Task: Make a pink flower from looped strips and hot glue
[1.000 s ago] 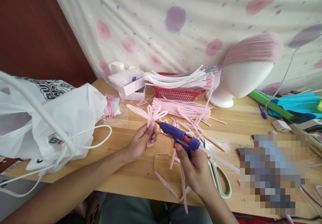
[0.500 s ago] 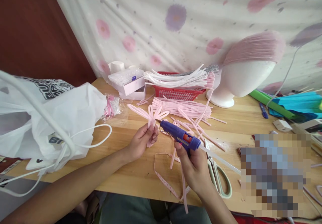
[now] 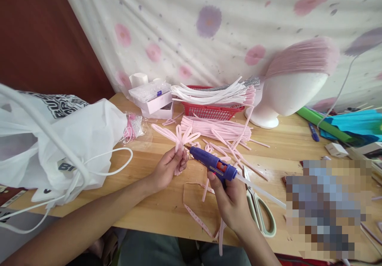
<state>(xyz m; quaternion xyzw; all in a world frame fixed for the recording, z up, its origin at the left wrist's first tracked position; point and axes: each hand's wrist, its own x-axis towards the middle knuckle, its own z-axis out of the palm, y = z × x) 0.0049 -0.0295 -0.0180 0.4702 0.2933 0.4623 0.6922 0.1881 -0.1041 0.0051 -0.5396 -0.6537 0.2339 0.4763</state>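
Observation:
Between the fingers and thumb of my left hand [image 3: 170, 164] is a bow of pink pipe cleaners [image 3: 179, 133], its loops fanned out above the pinch. My right hand [image 3: 232, 202] is wrapped round the grip of a blue hot glue gun [image 3: 213, 163], a white glue stick [image 3: 262, 190] jutting from its back end. The gun's nozzle points left and is close beside the base of the loops; whether it touches them I cannot tell. Scissors [image 3: 259, 210] with pale green handles lie just right of my right hand. A pink tape measure [image 3: 195, 216] curls below.
Loose pink pipe cleaners [image 3: 213, 127] lie behind the gun, before a red basket [image 3: 209, 110] of white ones. A foam head [image 3: 294, 94] with a pink cap stands back right. White boxes [image 3: 152, 98] and a white bag [image 3: 98, 138] with a cable [image 3: 74, 164] are at left.
The glue gun's nozzle has dipped slightly beside the loops. My left hand keeps its pinch in the same place.

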